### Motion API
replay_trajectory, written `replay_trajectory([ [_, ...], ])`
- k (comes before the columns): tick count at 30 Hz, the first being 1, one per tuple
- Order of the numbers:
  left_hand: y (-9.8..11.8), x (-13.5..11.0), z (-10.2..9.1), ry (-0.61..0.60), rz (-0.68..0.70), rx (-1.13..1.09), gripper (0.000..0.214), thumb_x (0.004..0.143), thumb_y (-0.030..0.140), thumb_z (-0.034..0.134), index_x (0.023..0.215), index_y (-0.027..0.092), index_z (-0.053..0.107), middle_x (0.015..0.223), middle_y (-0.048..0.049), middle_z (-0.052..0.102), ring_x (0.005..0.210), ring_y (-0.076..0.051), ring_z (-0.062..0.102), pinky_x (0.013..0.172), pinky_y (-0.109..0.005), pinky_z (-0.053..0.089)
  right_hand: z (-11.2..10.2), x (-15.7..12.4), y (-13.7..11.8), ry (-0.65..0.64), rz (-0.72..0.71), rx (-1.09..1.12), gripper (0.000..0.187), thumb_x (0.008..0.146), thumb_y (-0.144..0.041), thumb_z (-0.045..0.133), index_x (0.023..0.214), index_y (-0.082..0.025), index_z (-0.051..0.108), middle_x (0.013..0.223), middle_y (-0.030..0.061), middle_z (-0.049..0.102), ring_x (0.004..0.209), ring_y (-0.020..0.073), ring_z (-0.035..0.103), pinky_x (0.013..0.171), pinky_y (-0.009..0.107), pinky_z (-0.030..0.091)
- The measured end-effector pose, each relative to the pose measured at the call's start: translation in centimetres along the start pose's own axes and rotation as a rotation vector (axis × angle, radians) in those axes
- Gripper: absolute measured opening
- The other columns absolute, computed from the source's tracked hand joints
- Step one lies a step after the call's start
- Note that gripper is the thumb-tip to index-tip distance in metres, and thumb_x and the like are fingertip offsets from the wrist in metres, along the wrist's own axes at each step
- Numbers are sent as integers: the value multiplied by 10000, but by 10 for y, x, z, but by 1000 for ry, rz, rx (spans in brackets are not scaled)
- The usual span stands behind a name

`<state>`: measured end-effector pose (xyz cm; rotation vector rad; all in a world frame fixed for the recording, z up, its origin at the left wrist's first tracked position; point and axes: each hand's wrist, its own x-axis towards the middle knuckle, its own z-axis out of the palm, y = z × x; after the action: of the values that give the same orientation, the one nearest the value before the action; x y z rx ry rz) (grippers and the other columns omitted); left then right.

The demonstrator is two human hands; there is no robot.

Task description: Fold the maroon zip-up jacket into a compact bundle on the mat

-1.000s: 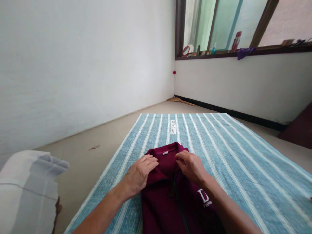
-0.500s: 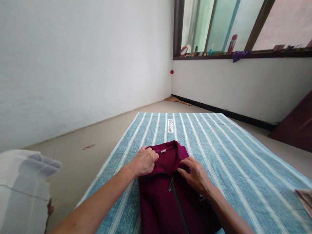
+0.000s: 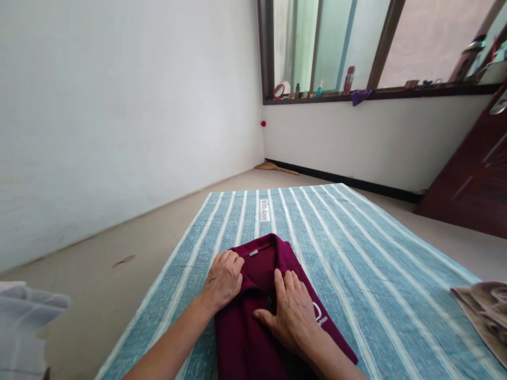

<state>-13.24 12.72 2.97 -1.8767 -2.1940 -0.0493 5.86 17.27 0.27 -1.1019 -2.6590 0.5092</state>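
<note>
Jacket (image 3: 245, 338) flat on striped cloth (image 3: 356, 295), collar (image 3: 283, 253) at far end. L hand (image 3: 224, 279) curled over collar's left side, pinch unclear; R hand (image 3: 291, 311) open, palm down on front, nothing gripped. Risk: collar may skew/crease if L tugs w/ R pressing.

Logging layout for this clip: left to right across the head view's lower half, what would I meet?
Grey-and-white fabric, thin reddish-brown loop, bare left hand, bare right hand, brown patterned fabric.
</note>
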Motion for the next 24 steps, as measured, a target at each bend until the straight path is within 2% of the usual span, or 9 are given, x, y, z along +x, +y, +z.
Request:
replay_trajectory([
  [3, -3, -8, 7, 177, -57, -33, 256, 812, 92, 430, 988, 160, 603, 1104, -135, 605, 1112, -281, 515, 964, -460, 436, -2, -1, 2, -22, 16, 26, 894, 772, -578, 589, 1447, -53, 330, 1422, 242, 394, 1334, 394, 318, 1068, 496, 276],
  [6, 0, -27, 15, 398, -153, -94, 243, 874, 172, 428, 1076, 159, 563, 1182, -154, 563, 1196, -304, 471, 1006, -495, 428, -3, -2, 3, -19, 34, 45, 871, 775, -576, 580, 1448, -78, 340, 1442, 224, 375, 1339, 382, 316, 1070, 503, 267],
  [10, 18, -63, 19, 507, -253, -159, 303, 917, 229, 417, 1204, 167, 492, 1289, -166, 500, 1290, -296, 403, 1048, -505, 395, -2, -3, 3, -19, 68, 58, 852, 765, -572, 585, 1443, -106, 359, 1455, 209, 364, 1345, 368, 313, 1075, 503, 256],
  [14, 39, -78, 26, 429, -310, -202, 430, 928, 334, 409, 1315, 151, 450, 1429, -185, 404, 1364, -298, 323, 1074, -511, 357, 0, -3, 4, -32, 71, 47, 852, 761, -556, 580, 1445, -103, 351, 1453, 205, 368, 1349, 364, 305, 1065, 494, 267],
  [17, 49, -73, 36, 256, -395, -193, 541, 908, 424, 427, 1372, 145, 427, 1491, -189, 342, 1386, -325, 285, 1066, -537, 342, 2, -3, 6, -18, 61, 42, 842, 761, -552, 579, 1444, -113, 355, 1457, 198, 364, 1356, 358, 296, 1067, 496, 261],
  [20, 58, -67, 44, 78, -464, -166, 598, 898, 439, 439, 1413, 138, 389, 1496, -187, 342, 1386, -333, 283, 1060, -556, 323, 4, -3, 8, -4, 64, 51, 817, 779, -560, 553, 1447, -133, 354, 1461, 181, 364, 1359, 349, 293, 1071, 503, 251],
  [24, 64, -66, 41, -5, -491, -125, 610, 901, 425, 444, 1437, 148, 351, 1517, -168, 301, 1402, -321, 248, 1075, -561, 280, 8, -4, 9, -4, 72, 51, 796, 786, -552, 538, 1449, -153, 352, 1465, 164, 364, 1367, 338, 282, 1074, 506, 239],
])
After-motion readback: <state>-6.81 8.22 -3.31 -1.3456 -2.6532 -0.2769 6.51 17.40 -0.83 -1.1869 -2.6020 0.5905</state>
